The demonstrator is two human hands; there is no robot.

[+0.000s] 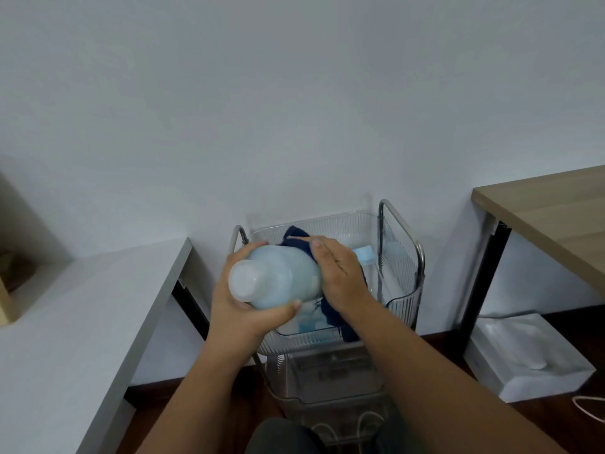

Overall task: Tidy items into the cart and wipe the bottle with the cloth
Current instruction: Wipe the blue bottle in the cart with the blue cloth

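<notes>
A pale blue plastic bottle (278,276) with a white cap lies tilted, cap toward me, above the clear cart (401,257). My left hand (235,306) grips the bottle from the left and below. My right hand (340,273) presses a dark blue cloth (296,239) against the bottle's far end, fingers wrapped over the cloth. Part of the cloth hangs below my right wrist. Light blue items (363,253) lie in the cart's top basket, partly hidden by the bottle and my hands.
A white table (82,306) stands at the left, a wooden desk (556,217) at the right. A white box (523,355) sits on the dark floor under the desk. The cart has lower clear tiers and stands against a white wall.
</notes>
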